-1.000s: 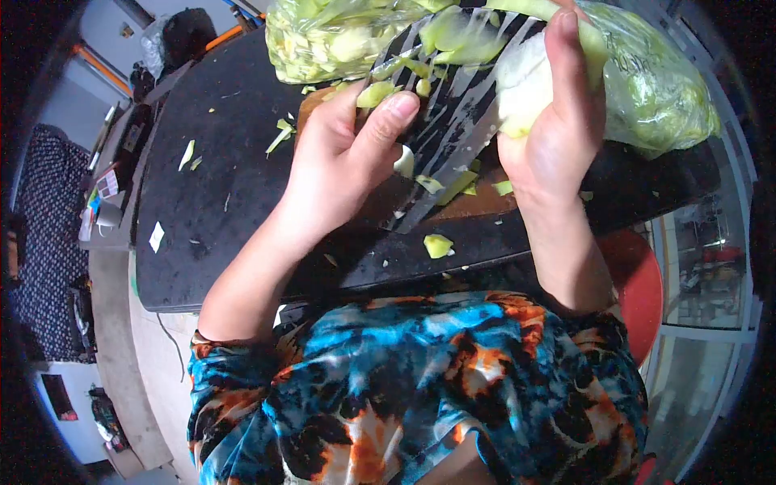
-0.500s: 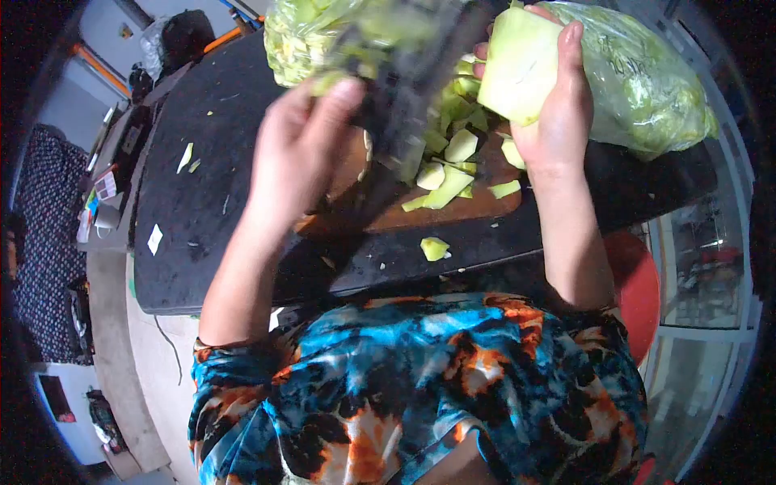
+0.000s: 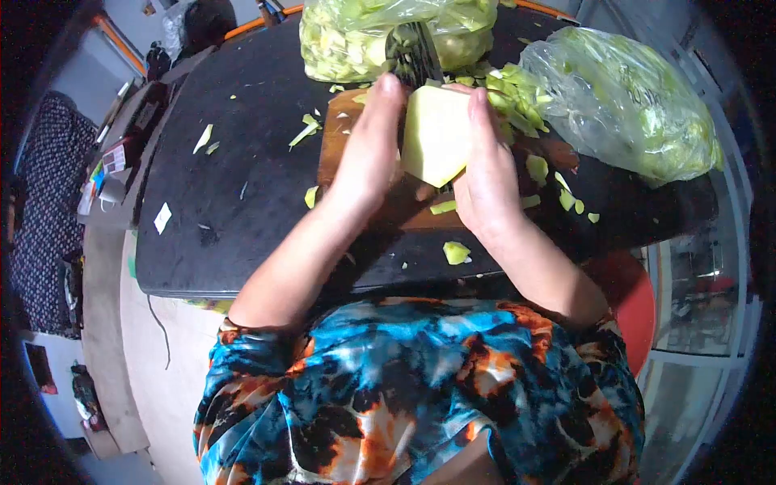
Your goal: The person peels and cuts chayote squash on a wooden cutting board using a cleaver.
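In the head view, my right hand (image 3: 491, 174) grips a large pale green vegetable chunk (image 3: 436, 136) with a flat cut face turned up. My left hand (image 3: 372, 145) is closed just left of the chunk, around a broad dark cleaver (image 3: 412, 55) whose blade sticks out beyond the fingers; its handle is hidden in the hand. Both hands are over a brown wooden cutting board (image 3: 335, 149). Cut green pieces (image 3: 517, 101) are heaped on the board's far right side, partly behind my right hand.
A clear bag of cut green pieces (image 3: 347, 48) stands behind the board. Another filled plastic bag (image 3: 622, 105) lies to the right. Scraps are scattered over the black table (image 3: 234, 218), with one chunk (image 3: 457, 253) near the front edge. A red stool (image 3: 634, 303) is at lower right.
My left hand has swung the cleaver rightward, up against the vegetable chunk. My right hand has brought the chunk down and left, over the board. The view has shifted slightly.
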Available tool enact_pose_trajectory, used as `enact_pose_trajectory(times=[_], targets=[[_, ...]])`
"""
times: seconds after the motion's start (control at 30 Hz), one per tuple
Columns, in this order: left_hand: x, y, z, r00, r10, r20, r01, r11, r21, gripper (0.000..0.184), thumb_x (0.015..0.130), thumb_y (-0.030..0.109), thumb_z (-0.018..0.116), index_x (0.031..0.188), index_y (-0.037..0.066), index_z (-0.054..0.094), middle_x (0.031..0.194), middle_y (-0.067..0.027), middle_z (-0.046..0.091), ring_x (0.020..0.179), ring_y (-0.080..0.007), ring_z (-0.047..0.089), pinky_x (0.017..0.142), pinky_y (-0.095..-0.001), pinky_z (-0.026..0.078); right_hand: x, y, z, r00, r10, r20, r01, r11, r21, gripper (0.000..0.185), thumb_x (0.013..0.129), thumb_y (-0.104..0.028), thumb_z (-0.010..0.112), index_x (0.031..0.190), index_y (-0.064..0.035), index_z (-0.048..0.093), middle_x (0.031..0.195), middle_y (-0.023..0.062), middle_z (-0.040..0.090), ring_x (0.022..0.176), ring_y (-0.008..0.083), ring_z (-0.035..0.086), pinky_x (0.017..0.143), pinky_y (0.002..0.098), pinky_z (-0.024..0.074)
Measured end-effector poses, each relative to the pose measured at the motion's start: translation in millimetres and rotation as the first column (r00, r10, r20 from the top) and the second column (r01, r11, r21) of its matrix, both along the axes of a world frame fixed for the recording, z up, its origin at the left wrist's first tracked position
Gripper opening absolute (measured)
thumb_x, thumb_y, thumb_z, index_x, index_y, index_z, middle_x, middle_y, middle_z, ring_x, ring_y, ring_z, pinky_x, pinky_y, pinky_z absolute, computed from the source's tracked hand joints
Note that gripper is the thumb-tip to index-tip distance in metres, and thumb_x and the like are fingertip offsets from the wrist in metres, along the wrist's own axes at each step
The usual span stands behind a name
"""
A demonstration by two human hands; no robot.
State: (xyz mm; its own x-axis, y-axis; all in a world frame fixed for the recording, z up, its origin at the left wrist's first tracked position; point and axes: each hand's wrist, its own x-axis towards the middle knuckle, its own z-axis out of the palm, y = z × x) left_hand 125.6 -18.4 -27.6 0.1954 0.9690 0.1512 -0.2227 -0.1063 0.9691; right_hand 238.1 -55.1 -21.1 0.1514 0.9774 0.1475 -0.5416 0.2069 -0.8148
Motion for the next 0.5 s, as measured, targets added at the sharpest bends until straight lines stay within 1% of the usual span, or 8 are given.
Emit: enact_pose_trajectory(times=[0.07, 0.1, 0.13, 0.2, 0.3, 0.4, 0.43, 0.5], targets=[[10, -18, -7, 0.972, 0.140, -0.188, -0.100, 0.974, 0.205, 0.067, 0.092, 0.035, 0.046, 0.136, -0.007, 0.018, 0.128, -0.0235, 0.039, 0.120, -0.0255, 0.039, 0.101, -0.0315, 0.030, 0, 5, -9, 0.997, -0.046, 0.066, 0.043, 0.998, 0.051, 0.041, 0.095, -0.042, 0.036, 0.111, -0.0076, 0.050, 0.102, 0.0059, 0.054, 0.095, 0.0146, 0.051, 0.084, 0.0280, 0.0407], [11, -21, -16, 0.961, 0.163, -0.224, -0.080, 0.937, 0.339, 0.077, 0.088, 0.030, 0.054, 0.138, -0.006, 0.007, 0.130, -0.0286, 0.033, 0.128, -0.0336, 0.028, 0.105, -0.0354, 0.024, 0, 4, -9, 0.997, -0.040, 0.063, 0.036, 0.997, 0.063, 0.042, 0.095, -0.044, 0.036, 0.112, -0.0073, 0.049, 0.103, 0.0069, 0.054, 0.096, 0.0160, 0.052, 0.086, 0.0293, 0.0410], [10, -23, -22, 0.898, 0.272, -0.347, -0.093, 0.886, 0.454, 0.071, 0.087, 0.029, 0.056, 0.135, -0.007, 0.018, 0.130, -0.0299, 0.029, 0.128, -0.0373, 0.025, 0.104, -0.0381, 0.024, 0, 3, -9, 0.998, -0.031, 0.059, 0.026, 0.997, 0.078, 0.044, 0.095, -0.045, 0.035, 0.114, -0.0070, 0.047, 0.104, 0.0079, 0.055, 0.098, 0.0173, 0.053, 0.088, 0.0307, 0.0412], [7, -25, -22, 0.821, 0.320, -0.473, -0.071, 0.879, 0.472, 0.058, 0.085, 0.031, 0.059, 0.125, -0.005, 0.038, 0.123, -0.0275, 0.037, 0.121, -0.0363, 0.032, 0.102, -0.0389, 0.027, 0, -2, -4, 0.999, 0.016, 0.048, -0.017, 0.999, 0.036, 0.045, 0.095, -0.047, 0.032, 0.115, -0.0081, 0.045, 0.104, 0.0079, 0.053, 0.099, 0.0177, 0.052, 0.088, 0.0319, 0.0408], [7, -22, -27, 0.953, 0.124, -0.278, -0.067, 0.976, 0.207, 0.044, 0.081, 0.030, 0.065, 0.110, -0.002, 0.054, 0.112, -0.0194, 0.045, 0.113, -0.0287, 0.039, 0.097, -0.0360, 0.032, 1, -3, -6, 0.993, 0.022, -0.113, -0.033, 0.995, -0.098, 0.051, 0.094, -0.051, 0.030, 0.118, -0.0079, 0.042, 0.109, 0.0078, 0.051, 0.102, 0.0186, 0.050, 0.091, 0.0343, 0.0393], [12, -25, -28, 0.999, 0.026, 0.048, -0.030, 0.997, 0.072, 0.041, 0.077, 0.029, 0.070, 0.104, 0.001, 0.058, 0.105, -0.0120, 0.048, 0.106, -0.0216, 0.042, 0.092, -0.0324, 0.036, 7, -4, -7, 0.983, 0.098, -0.155, -0.114, 0.989, -0.094, 0.059, 0.091, -0.057, 0.028, 0.120, -0.0071, 0.041, 0.113, 0.0089, 0.050, 0.107, 0.0199, 0.048, 0.095, 0.0360, 0.0364], [12, -25, -27, 0.998, 0.034, 0.061, -0.038, 0.997, 0.067, 0.040, 0.078, 0.025, 0.069, 0.107, 0.002, 0.055, 0.104, -0.0104, 0.052, 0.100, -0.0192, 0.047, 0.089, -0.0308, 0.039, 7, -4, -4, 0.977, 0.112, -0.183, -0.131, 0.987, -0.093, 0.057, 0.092, -0.056, 0.028, 0.110, -0.0052, 0.046, 0.105, 0.0087, 0.054, 0.101, 0.0194, 0.052, 0.088, 0.0343, 0.0402], [12, -26, -24, 0.995, 0.051, 0.090, -0.056, 0.997, 0.057, 0.038, 0.082, 0.017, 0.065, 0.114, 0.002, 0.050, 0.100, -0.0071, 0.060, 0.089, -0.0145, 0.058, 0.082, -0.0276, 0.046, 11, -7, 0, 0.966, 0.176, -0.192, -0.195, 0.977, -0.086, 0.060, 0.092, -0.057, 0.025, 0.114, -0.0046, 0.044, 0.109, 0.0101, 0.053, 0.104, 0.0204, 0.051, 0.090, 0.0354, 0.0394]])
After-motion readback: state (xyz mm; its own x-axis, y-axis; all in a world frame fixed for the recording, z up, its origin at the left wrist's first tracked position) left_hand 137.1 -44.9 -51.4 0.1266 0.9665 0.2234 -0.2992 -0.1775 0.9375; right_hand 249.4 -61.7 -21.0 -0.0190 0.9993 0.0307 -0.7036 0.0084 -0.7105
